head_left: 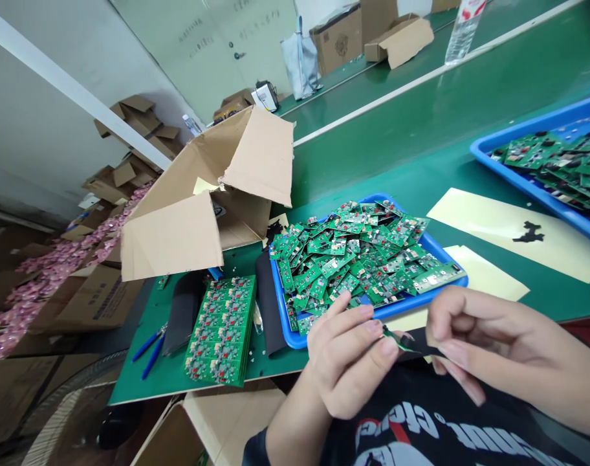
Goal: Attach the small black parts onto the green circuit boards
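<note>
Low in front of my chest, my left hand (348, 362) pinches a small green circuit board (391, 334), seen nearly edge-on and partly covered by the fingers. A thin black strip (424, 350) runs from the board to my right hand (489, 343), whose thumb and forefinger are closed on its other end. The strip looks like tape or a soft sticker. Just beyond my hands is a blue tray (279, 294) heaped with loose circuit boards (343, 252). To the right, a pale yellow backing sheet (474, 210) carries a black cut-out piece (528, 232).
Left of the tray stands a stack of uncut board panels (222, 330), with blue-handled pliers (152, 349) beside it. An open cardboard box (173, 236) sits behind. A second blue tray (523, 184) of boards is at far right. A water bottle (462, 35) stands behind.
</note>
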A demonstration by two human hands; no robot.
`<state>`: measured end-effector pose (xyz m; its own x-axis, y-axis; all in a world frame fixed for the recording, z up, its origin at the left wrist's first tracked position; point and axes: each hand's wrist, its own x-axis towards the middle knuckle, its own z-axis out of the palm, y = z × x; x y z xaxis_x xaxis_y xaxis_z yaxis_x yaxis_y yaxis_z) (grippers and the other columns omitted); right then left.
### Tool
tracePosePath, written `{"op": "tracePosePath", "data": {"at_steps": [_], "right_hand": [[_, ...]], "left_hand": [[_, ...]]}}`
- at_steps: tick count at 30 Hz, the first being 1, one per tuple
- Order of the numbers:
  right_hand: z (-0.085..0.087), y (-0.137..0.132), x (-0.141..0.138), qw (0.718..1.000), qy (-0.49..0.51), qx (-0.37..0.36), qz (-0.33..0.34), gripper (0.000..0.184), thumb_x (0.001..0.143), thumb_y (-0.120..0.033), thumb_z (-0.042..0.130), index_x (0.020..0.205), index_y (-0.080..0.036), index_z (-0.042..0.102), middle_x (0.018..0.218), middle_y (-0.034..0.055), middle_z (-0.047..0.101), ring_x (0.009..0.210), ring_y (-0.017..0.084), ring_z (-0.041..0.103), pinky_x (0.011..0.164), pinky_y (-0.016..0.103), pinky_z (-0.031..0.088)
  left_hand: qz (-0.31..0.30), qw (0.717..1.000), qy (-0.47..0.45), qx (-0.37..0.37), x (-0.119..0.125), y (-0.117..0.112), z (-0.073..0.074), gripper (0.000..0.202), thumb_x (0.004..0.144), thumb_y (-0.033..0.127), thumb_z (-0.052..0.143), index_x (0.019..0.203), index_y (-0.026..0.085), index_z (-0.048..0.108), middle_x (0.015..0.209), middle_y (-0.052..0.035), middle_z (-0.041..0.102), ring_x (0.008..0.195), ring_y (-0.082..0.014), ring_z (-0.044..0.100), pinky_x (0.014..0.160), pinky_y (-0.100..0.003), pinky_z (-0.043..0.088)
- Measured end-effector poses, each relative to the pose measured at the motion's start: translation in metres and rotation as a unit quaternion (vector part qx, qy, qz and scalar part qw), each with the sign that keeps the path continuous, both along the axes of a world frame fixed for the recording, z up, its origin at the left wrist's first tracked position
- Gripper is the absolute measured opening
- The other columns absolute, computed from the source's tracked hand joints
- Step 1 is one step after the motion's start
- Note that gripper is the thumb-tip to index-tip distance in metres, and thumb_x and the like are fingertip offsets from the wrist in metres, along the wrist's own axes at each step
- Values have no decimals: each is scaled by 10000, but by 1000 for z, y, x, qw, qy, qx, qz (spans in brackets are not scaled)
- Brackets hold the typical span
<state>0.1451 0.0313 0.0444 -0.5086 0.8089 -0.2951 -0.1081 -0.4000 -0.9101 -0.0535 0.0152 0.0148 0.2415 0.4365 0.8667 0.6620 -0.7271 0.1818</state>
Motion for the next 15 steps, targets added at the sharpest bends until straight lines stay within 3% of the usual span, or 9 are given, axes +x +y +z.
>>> {"op": "tracePosePath", "data": {"at_steps": [7,15], "right_hand": [[-1,13,-6,999,-21,22,10,204,755,-311,726,880,-203,606,616,-47,556,509,85,536,547,207,488],[7,5,-3,999,-31,-23,26,276,761,-392,729,923,-223,583,609,-57,537,450,72,512,471,191,446]], "left_hand": [[-43,993,-100,-35,11,12,-4,129,901,185,635,1016,154,587,947,-22,627,890,-156,704,888,-388,626],[-46,993,-107,-25,10,19,-12,122,904,159,629,1019,153,590,965,-29,615,939,-164,699,918,-400,607]]}}
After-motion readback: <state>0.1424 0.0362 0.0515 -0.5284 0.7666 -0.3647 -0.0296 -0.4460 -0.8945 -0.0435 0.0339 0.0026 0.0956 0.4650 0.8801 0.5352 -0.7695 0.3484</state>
